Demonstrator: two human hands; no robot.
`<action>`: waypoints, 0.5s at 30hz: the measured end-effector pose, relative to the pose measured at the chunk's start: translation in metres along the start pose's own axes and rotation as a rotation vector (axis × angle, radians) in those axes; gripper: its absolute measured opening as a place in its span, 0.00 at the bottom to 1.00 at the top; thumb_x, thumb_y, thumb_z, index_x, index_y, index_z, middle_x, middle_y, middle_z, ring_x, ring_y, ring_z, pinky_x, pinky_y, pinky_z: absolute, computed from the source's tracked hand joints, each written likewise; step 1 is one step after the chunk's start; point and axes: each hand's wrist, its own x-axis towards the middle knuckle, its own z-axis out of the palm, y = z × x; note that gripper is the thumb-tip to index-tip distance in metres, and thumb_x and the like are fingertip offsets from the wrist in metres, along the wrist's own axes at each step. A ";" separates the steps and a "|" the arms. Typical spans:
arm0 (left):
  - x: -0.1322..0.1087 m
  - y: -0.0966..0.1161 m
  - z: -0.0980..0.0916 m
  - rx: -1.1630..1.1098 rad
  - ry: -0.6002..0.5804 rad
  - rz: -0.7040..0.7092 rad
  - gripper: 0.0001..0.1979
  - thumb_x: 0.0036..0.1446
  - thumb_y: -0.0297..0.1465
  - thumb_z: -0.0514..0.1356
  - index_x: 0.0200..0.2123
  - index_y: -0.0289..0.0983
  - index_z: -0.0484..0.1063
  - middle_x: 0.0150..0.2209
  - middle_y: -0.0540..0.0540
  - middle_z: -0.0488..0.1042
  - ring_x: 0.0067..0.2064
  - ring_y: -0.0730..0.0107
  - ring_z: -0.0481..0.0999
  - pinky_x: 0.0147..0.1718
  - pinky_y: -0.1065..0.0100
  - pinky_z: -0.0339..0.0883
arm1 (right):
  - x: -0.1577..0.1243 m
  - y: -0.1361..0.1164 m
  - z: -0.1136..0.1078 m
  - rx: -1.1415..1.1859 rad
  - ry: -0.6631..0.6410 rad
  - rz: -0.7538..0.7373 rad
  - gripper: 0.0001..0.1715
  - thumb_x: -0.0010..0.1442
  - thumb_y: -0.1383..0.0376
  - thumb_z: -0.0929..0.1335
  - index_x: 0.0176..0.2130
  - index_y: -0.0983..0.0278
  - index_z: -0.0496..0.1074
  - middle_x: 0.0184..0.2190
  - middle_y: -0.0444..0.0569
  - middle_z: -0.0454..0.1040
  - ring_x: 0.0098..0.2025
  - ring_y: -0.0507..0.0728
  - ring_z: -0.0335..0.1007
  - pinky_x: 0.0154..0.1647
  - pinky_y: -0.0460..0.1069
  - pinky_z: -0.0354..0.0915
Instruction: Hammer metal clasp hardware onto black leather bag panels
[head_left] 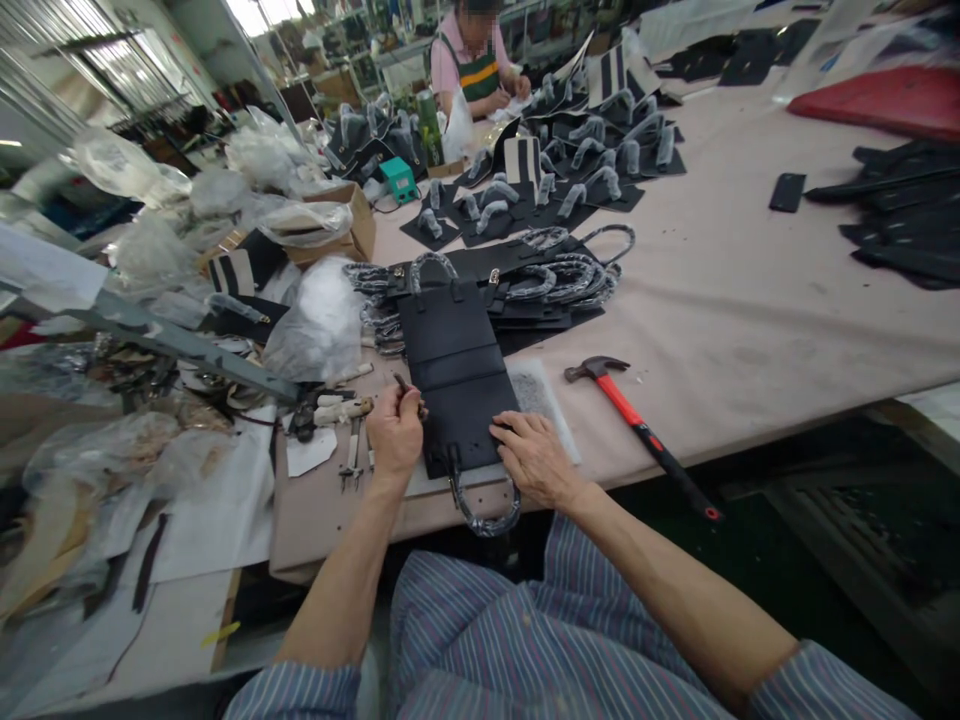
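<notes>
A black bag panel (461,350) lies in front of me, with a plastic-wrapped handle at its far end and another looped handle (487,522) hanging past the table's near edge. My left hand (395,430) is closed at the panel's left edge, around a small dark object whose tip shows above the fingers; what it is I cannot make out. My right hand (536,455) rests on the panel's near right corner, fingers bent and close together. Beneath the panel is a pale slab (541,400). A claw hammer (637,425) with a red and black handle lies to the right.
Stacked black panels with wrapped handles (555,285) lie beyond. Hand tools (352,440) and plastic bags (319,320) are at left. A person (476,70) works at the far side. A phone-like black object (787,192) and dark pieces (907,210) lie at right.
</notes>
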 end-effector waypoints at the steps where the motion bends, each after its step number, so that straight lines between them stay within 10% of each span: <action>1: 0.004 -0.010 -0.006 0.149 -0.039 -0.047 0.10 0.65 0.36 0.57 0.36 0.37 0.75 0.28 0.48 0.78 0.31 0.67 0.78 0.34 0.69 0.69 | -0.001 0.001 0.000 0.024 0.007 -0.004 0.18 0.69 0.67 0.63 0.55 0.63 0.73 0.58 0.56 0.71 0.58 0.66 0.64 0.59 0.64 0.60; 7: -0.022 -0.064 -0.035 0.713 -0.229 -0.197 0.12 0.65 0.36 0.56 0.45 0.39 0.78 0.39 0.39 0.82 0.41 0.52 0.81 0.38 0.61 0.68 | -0.005 0.013 -0.001 0.219 0.048 -0.029 0.17 0.70 0.66 0.61 0.53 0.62 0.73 0.55 0.54 0.75 0.61 0.64 0.64 0.63 0.64 0.59; 15: -0.026 -0.044 -0.026 0.630 -0.189 -0.063 0.15 0.67 0.29 0.52 0.48 0.36 0.78 0.49 0.38 0.81 0.49 0.55 0.80 0.47 0.61 0.70 | -0.008 0.016 0.007 0.313 0.169 0.068 0.17 0.67 0.66 0.62 0.53 0.63 0.72 0.58 0.57 0.71 0.61 0.64 0.65 0.63 0.66 0.62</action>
